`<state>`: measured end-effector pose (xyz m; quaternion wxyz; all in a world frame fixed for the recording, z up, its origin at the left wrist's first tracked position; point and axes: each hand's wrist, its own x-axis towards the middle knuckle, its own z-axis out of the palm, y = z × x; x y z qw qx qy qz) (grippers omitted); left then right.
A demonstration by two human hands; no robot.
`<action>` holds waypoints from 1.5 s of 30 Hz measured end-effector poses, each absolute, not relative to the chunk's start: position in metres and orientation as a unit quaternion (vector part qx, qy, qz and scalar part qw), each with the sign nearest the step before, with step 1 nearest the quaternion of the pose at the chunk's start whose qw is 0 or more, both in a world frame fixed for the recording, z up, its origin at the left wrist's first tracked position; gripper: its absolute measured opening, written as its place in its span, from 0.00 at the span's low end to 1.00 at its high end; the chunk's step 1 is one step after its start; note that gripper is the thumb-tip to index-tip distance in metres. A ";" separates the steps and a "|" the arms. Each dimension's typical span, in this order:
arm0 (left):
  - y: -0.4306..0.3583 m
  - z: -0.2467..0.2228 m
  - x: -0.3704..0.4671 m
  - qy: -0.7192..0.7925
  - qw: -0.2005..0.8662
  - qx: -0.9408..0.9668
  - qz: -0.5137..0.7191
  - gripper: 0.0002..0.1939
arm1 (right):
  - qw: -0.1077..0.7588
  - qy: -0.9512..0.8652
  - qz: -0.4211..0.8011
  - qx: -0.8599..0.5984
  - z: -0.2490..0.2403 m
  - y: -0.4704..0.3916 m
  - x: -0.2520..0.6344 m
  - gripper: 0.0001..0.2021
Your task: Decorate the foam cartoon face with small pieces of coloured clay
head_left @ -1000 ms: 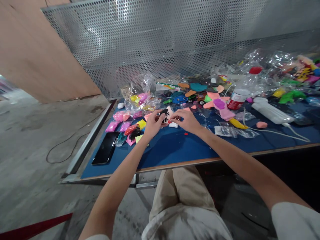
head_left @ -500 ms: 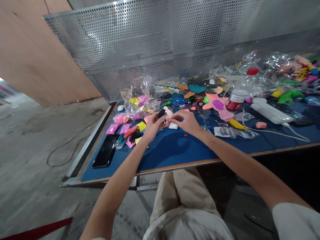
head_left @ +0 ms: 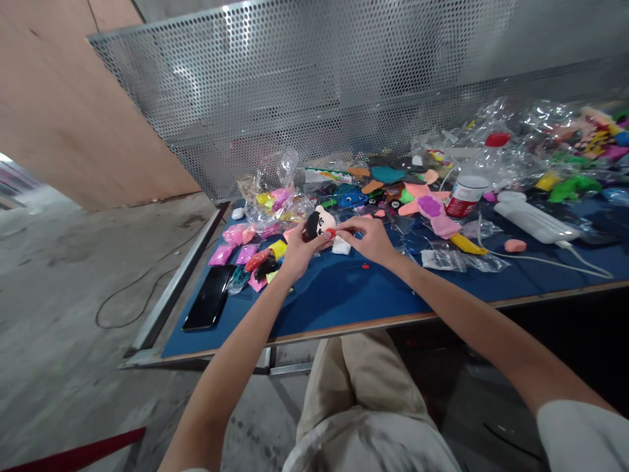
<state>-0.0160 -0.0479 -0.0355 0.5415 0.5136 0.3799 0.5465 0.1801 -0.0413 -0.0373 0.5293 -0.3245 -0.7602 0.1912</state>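
Observation:
Above the blue table (head_left: 339, 298), my left hand (head_left: 301, 252) grips a small clay doll head (head_left: 322, 220) with black hair and a pale face with dark eyes. My right hand (head_left: 367, 237) pinches a small red clay piece (head_left: 331, 233) against the face's lower edge; the left thumb lies close beside it. A white packet (head_left: 341, 246) sits just under the hands. On the tabletop in front of the right hand lies a tiny red bit (head_left: 365, 267).
At the left are colourful clay packets (head_left: 246, 254) and a black phone (head_left: 209, 297). Rightward stand a red-and-white tub (head_left: 466, 195), a clear bottle with a red cap (head_left: 497, 139) and a white power strip (head_left: 535, 219) with its cord. A perforated metal panel (head_left: 314, 85) rises behind.
The doll head has turned in my left hand, so its face now tilts differently. The red piece at the face shows more clearly, and my left thumb has moved toward it.

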 end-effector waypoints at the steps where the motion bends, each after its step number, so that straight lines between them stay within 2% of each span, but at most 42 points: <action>1: -0.048 -0.035 -0.016 0.376 0.549 0.506 0.548 0.31 | 0.531 -0.758 0.196 -0.324 -0.038 -0.041 0.180 0.09; 9: -0.049 -0.033 -0.013 0.373 0.555 0.482 0.566 0.28 | 0.534 -0.754 0.215 -0.318 -0.039 -0.040 0.179 0.13; 16: -0.050 -0.032 -0.011 0.389 0.537 0.474 0.579 0.26 | 0.524 -0.704 0.353 -0.324 -0.043 -0.034 0.177 0.21; 22: -0.049 -0.033 -0.011 0.402 0.526 0.484 0.573 0.28 | 0.492 -0.679 0.450 -0.307 -0.040 -0.032 0.178 0.21; 31: -0.046 -0.034 -0.018 0.359 0.533 0.514 0.568 0.29 | 0.495 -0.614 0.529 -0.313 -0.043 -0.031 0.173 0.23; 40: -0.042 -0.032 -0.032 0.355 0.465 0.636 0.503 0.34 | 0.497 -0.595 0.558 -0.294 -0.041 -0.029 0.174 0.23; 45: -0.038 -0.032 -0.038 0.372 0.402 0.673 0.497 0.33 | 0.517 -0.570 0.564 -0.300 -0.045 -0.028 0.171 0.23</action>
